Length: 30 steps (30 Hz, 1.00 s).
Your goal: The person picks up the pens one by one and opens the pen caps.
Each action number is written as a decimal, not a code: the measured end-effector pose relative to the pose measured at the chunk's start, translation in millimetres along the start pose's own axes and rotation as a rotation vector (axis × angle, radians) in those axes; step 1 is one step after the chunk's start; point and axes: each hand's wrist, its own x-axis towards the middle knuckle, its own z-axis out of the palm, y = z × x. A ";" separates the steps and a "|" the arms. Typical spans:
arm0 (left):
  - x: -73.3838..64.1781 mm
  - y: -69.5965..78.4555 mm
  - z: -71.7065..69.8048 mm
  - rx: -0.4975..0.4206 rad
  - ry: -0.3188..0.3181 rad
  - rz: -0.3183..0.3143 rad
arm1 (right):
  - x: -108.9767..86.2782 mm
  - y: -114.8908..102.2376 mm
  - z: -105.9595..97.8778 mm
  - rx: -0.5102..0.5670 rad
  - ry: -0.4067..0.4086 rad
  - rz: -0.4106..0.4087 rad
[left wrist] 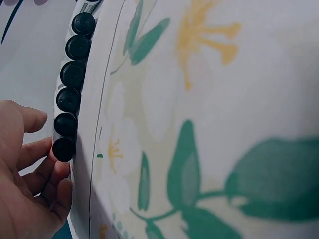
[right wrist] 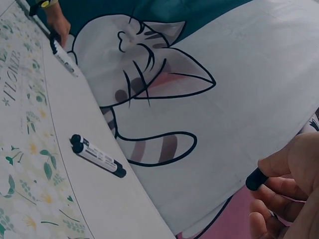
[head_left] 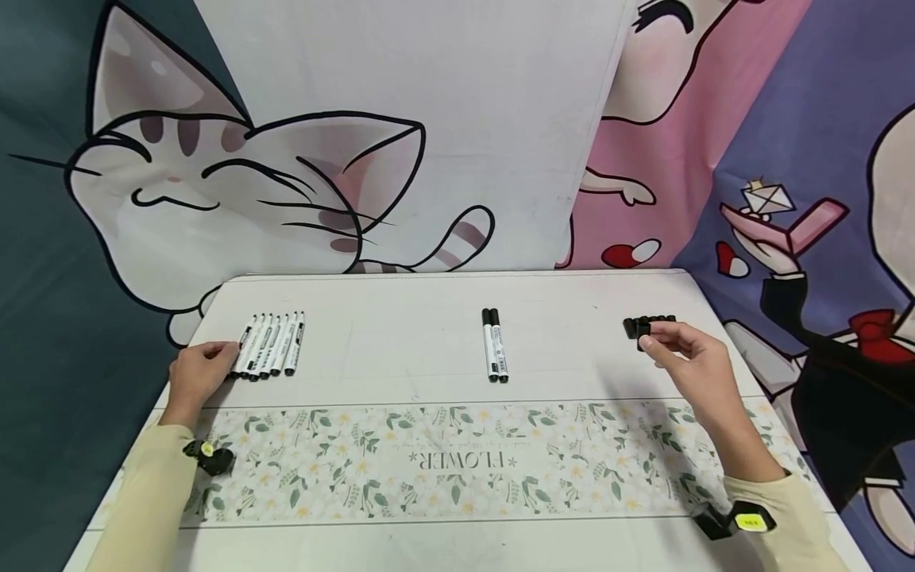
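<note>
Several white markers with bare tips (head_left: pixel 268 345) lie side by side in a row at the table's left, their black ends facing the near edge. At the row's left end, my left hand (head_left: pixel 203 369) touches the outermost marker. In the left wrist view, its thumb stands apart from the fingers, which lie against the black end (left wrist: pixel 64 149). My right hand (head_left: pixel 689 361) pinches a black marker cap (right wrist: pixel 256 179) between thumb and fingers, above the table's right side. Just behind it lies a row of black caps (head_left: pixel 659 319), partly hidden by the hand.
Two capped markers (head_left: pixel 495 345) lie together near the table's middle. A floral strip (head_left: pixel 457 469) printed with FLOWER runs across the white table (head_left: pixel 400 334). Behind the table hangs a cartoon cat cloth (head_left: pixel 457 119).
</note>
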 end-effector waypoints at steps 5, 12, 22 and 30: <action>-4.6 2.5 0.6 -0.030 0.090 0.046 | 4.3 3.5 -5.8 0.028 -0.008 0.014; -20.8 25.8 5.5 -0.100 0.228 0.221 | 15.0 7.6 -17.9 0.027 -0.029 0.052; -60.7 76.7 9.8 -0.071 0.191 0.473 | 39.2 21.6 -38.3 0.084 -0.012 0.110; -88.9 105.2 13.6 0.006 0.135 0.644 | 60.4 41.0 -51.5 0.019 -0.023 0.200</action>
